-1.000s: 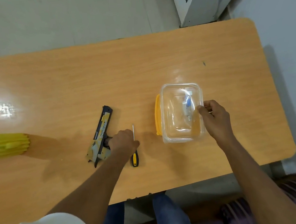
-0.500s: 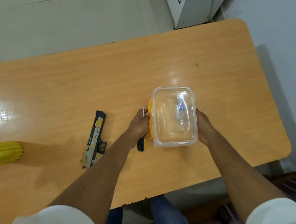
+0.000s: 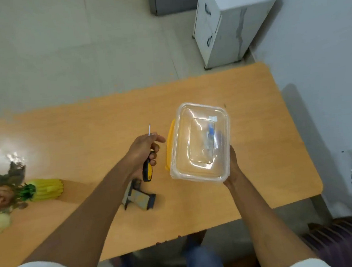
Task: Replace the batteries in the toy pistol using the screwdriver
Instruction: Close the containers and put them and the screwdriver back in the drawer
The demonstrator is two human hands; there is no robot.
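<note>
My left hand (image 3: 143, 150) grips the black-and-yellow screwdriver (image 3: 148, 170), its thin shaft pointing away from me above the table. The toy pistol (image 3: 139, 196) lies on the wooden table (image 3: 87, 127) just below that hand, partly hidden by my forearm. My right hand (image 3: 233, 166) holds the near right corner of a clear plastic box (image 3: 199, 142) with a yellow lid under it, tilted and lifted off the table. Small batteries (image 3: 210, 132) show through the box's bottom.
A yellow ribbed vase with artificial flowers (image 3: 43, 189) lies at the table's left edge. A white cabinet (image 3: 230, 23) stands on the floor beyond the table's far right corner. The table's near edge runs just above my knees.
My left hand has lifted the screwdriver off the table and drawn away from the box. My right hand has raised and tilted the box. The camera has tipped up toward the floor.
</note>
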